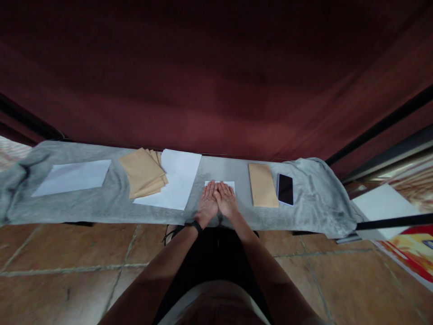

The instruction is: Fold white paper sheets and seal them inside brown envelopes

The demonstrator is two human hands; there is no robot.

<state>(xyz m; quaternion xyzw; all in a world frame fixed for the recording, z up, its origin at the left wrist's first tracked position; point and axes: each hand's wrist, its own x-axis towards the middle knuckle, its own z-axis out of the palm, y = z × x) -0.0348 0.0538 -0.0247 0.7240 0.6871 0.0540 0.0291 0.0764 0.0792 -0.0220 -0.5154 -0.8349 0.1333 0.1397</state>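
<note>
My left hand point(207, 203) and my right hand point(227, 199) lie flat side by side, fingers stretched forward and thumbs meeting. Both press on a small piece of white paper point(232, 184), which looks folded. Its far edge and corners show past my fingertips, while the rest is hidden under my palms. To the left, a stack of large white sheets point(182, 174) lies flat. Several brown paper envelopes point(142, 169) are fanned out, partly over those sheets. On my right is another brown envelope point(264, 185), lying flat by itself.
A grey cloth point(230, 167) covers the long narrow table. Just right of the single envelope is a phone point(285, 189) with a dark screen. At the far left lies a white sheet point(74, 176). A dark red curtain point(216, 99) hangs behind the table, with dark poles point(382, 128) at the right.
</note>
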